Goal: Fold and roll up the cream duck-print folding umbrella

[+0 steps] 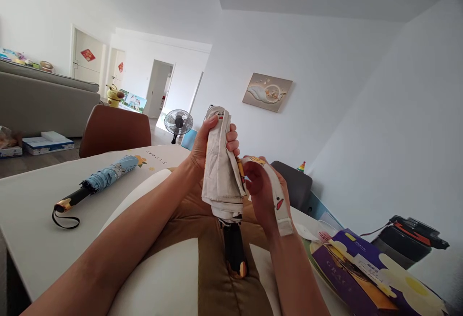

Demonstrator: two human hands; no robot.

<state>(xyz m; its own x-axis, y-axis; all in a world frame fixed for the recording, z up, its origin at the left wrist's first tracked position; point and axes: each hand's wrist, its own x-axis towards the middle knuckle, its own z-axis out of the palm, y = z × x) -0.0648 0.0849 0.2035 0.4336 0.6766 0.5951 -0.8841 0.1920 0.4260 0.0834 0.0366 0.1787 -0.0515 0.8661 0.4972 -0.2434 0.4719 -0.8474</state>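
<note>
A folded cream umbrella with printed cartoon faces stands upright in front of me, its black handle pointing down. My left hand is wrapped round the upper part of its canopy, thumb in front and fingers around the far side. At the canopy's right side is my right hand, closed at the cloth. The loose cream closing strap runs from there over the back of this hand toward the wrist. The right fingertips are partly hidden. Under the umbrella lies a brown and white cushion.
A folded blue umbrella with a black handle and wrist loop lies on the white table at left. Purple boxes and a dark bottle are at right. Beyond stand a brown chair, a grey chair and a fan.
</note>
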